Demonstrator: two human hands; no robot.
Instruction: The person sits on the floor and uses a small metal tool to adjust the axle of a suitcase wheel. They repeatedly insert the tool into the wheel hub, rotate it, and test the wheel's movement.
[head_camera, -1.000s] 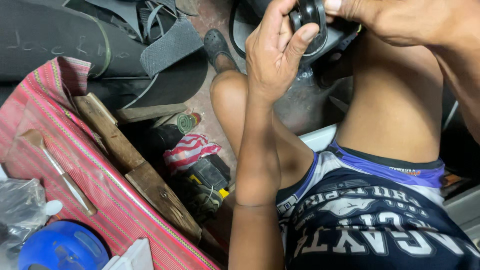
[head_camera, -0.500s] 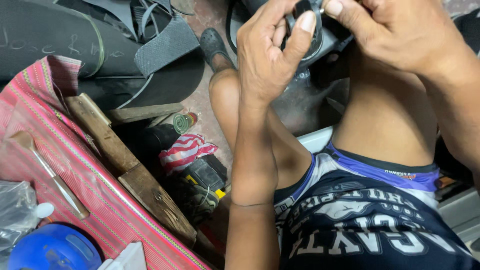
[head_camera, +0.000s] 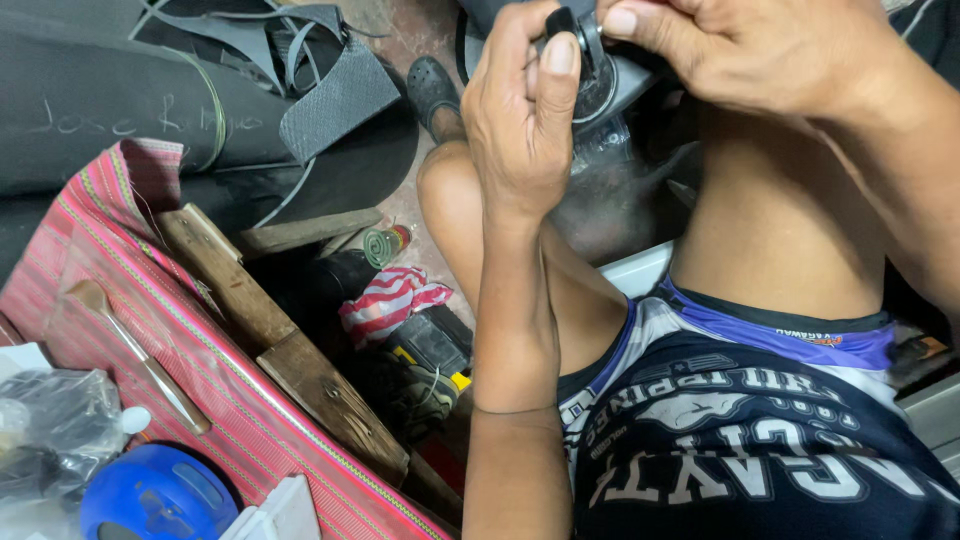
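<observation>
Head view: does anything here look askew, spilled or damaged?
Nothing looks spilled or broken. Both hands, left hand and right hand, grip a small dark object above the knees. The wooden block lies at a slant along the red striped cloth.

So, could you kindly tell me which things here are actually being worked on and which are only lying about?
In hand:
- left hand and right hand, both gripping the small black part held over the knees

Lying about:
- wooden-handled tool on the red striped cloth
- wooden plank
- blue round lid
- rolled black rubber sheet
- striped rag
</observation>
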